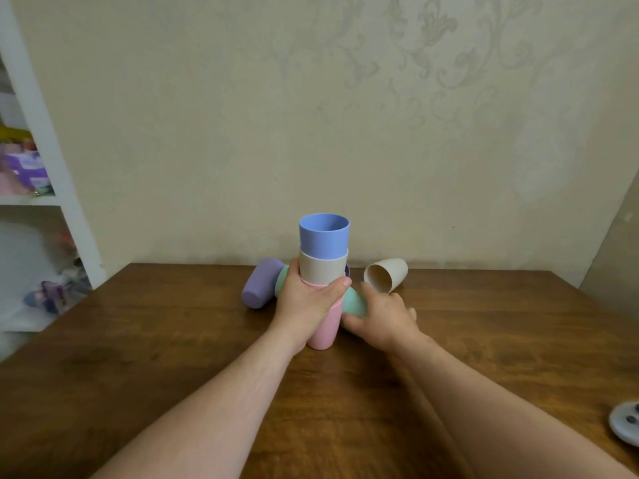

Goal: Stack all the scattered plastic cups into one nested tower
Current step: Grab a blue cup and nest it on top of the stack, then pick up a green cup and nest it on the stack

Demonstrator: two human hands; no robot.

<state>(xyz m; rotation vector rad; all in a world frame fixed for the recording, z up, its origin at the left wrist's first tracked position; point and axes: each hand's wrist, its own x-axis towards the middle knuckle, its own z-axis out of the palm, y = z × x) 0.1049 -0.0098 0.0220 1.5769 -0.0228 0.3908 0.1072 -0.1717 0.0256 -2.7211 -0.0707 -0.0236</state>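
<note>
Stack (323, 271) of 3 cups upright on surface (173, 340), left hand (306, 302) clamped round it. Right hand (382, 314), beside stack, grips green cup (356, 300). Beige cup (385, 274) lies right of stack, purple cup (259, 286) left.

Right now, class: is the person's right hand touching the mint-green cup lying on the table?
Touching. The head view shows the right hand with its fingers wrapped around the mint-green cup.

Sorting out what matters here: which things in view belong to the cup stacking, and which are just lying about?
Job: blue cup, beige cup and pink cup nested in left hand; green cup under right hand; purple cup; lying beige cup.
Lying about: grey device; shelf clutter.
</note>
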